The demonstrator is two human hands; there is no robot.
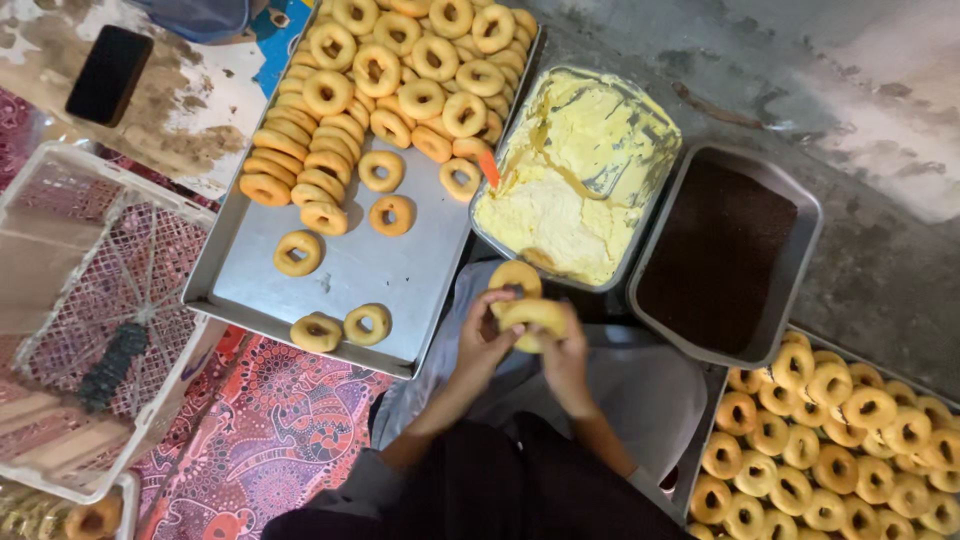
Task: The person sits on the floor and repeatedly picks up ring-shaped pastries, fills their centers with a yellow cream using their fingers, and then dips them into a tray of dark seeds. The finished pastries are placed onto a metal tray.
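Doughnut [527, 312] between both hands, cream tray [640, 110] near

Black phone [109, 74] on floor; white plastic crate [60, 190]; patterned red cloth [270, 420].

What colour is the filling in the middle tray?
Pale yellow cream in the middle tray, clearest in the head view.

At twelve o'clock the big tray [330, 280] of doughnuts runs off the top edge. At five o'clock a second tray [700, 450] is cut by the bottom and right edges. The fingers of the right hand [565, 355] are hidden behind the doughnut [530, 315] both hands grip. At seven o'clock the plastic crate [60, 190] leaves the left edge.
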